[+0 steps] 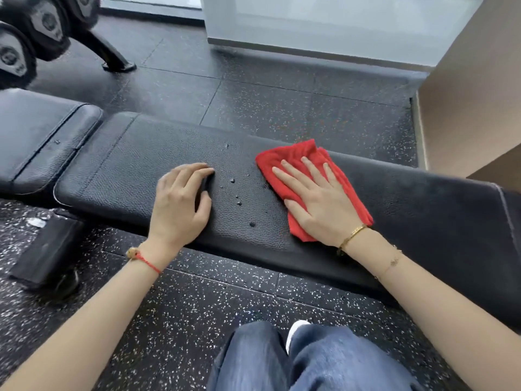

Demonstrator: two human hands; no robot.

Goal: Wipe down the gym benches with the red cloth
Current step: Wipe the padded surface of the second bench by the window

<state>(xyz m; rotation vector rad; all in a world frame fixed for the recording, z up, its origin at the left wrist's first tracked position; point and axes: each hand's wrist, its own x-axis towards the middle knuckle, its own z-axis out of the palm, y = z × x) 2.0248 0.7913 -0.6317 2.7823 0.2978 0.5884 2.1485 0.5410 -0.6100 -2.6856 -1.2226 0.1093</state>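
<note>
A long black padded gym bench (146, 165) runs across the view in front of me. Water droplets (239, 203) dot its middle. The red cloth (293, 156) lies on the pad to the right of the drops. My right hand (318, 198) presses flat on the cloth with fingers spread. My left hand (180, 198) rests on the pad left of the droplets with its fingers curled. A dark shape shows under its fingertips; I cannot tell whether that is an object or shadow.
A second black pad (42, 131) adjoins the bench at the left. Dumbbells on a rack (31, 32) stand at the far left, with the rack's foot (118, 63) on the speckled rubber floor. A wall (473, 88) rises at the right. My legs in jeans (310, 359) are below.
</note>
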